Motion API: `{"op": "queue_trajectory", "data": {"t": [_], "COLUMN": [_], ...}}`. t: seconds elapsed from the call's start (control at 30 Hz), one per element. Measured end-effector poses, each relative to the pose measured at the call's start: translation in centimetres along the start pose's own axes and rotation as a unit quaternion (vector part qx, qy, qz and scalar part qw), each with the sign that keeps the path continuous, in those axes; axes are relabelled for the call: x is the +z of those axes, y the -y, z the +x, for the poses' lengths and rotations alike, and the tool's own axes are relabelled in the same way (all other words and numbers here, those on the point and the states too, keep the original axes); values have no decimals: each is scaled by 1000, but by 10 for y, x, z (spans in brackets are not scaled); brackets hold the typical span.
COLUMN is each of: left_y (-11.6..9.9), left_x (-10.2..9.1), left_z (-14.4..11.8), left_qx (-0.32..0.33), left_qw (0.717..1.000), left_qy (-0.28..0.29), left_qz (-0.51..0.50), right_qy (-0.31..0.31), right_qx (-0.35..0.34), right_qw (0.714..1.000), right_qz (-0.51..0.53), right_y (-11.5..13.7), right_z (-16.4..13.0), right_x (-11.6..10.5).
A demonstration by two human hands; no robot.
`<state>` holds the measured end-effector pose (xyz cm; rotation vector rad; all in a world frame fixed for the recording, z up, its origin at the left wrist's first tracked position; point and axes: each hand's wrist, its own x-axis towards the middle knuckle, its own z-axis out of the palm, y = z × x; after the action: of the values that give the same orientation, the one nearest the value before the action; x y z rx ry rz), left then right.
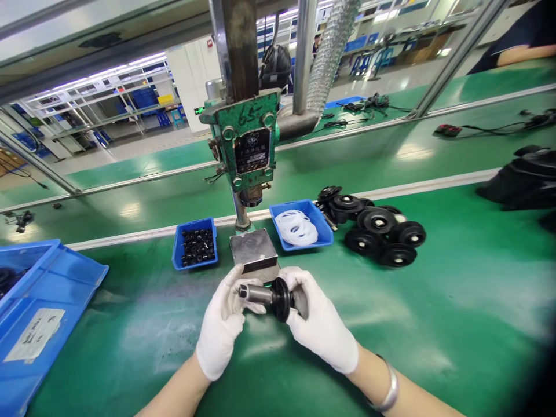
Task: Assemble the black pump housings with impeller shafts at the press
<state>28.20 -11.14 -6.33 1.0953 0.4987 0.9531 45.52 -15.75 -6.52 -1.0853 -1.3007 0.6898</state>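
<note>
Both hands wear white gloves. My right hand [321,324] is closed on a black round wheel-like part [282,299], thumb below and fingers above. A metal cylinder [259,294] with a dark end sticks out of that part toward the left. Around the cylinder's free end curves my left hand [223,318], fingers apart and partly behind the metal; it does not visibly grip it. Just beyond the hands sits the metal block [254,247] of a green hand press [247,139], whose ram [252,197] hangs above the block.
A blue bin [195,243] of small black parts stands left of the press. Right of it are a blue bin [322,236] of white rings and a pile of black wheel-like parts [377,223]. A large blue crate [56,301] occupies the left side.
</note>
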Motion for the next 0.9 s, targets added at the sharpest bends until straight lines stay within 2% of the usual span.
{"op": "queue_trajectory", "data": {"t": [0.17, 0.27, 0.33, 0.4, 0.5, 0.57, 0.63, 0.8, 0.9], "left_y": [3, 3, 3, 4, 4, 2, -1, -6, -11], "left_x": [2, 4, 6, 7, 7, 6, 5, 9, 13], "left_z": [-4, -5, -4, -1, 2, 2, 1, 0, -1], "left_qx": [53, 68, 58, 38, 14, 8, 12, -5, -51], "left_qw": [991, 993, 996, 997, 994, 992, 989, 978, 980], "left_qy": [-8, 9, 2, -30, -84, -99, -102, -102, -62], "left_qz": [121, 96, 67, 54, 63, 80, 103, 184, 184], "right_qy": [9, 31, 44, 56, 87, 108, 112, 73, 53], "right_qx": [31, 67, 107, 155, 217, 249, 285, 361, 380], "right_qw": [998, 993, 986, 973, 952, 936, 919, 881, 867], "right_qz": [44, 87, 123, 160, 199, 222, 250, 297, 317], "right_y": [-4, -3, -3, -2, -1, 1, 3, 10, 7], "right_z": [0, 1, 1, 0, -2, -2, -2, -3, -4], "right_x": [-1, -4, -6, -6, -5, -4, -3, -1, -4]}}
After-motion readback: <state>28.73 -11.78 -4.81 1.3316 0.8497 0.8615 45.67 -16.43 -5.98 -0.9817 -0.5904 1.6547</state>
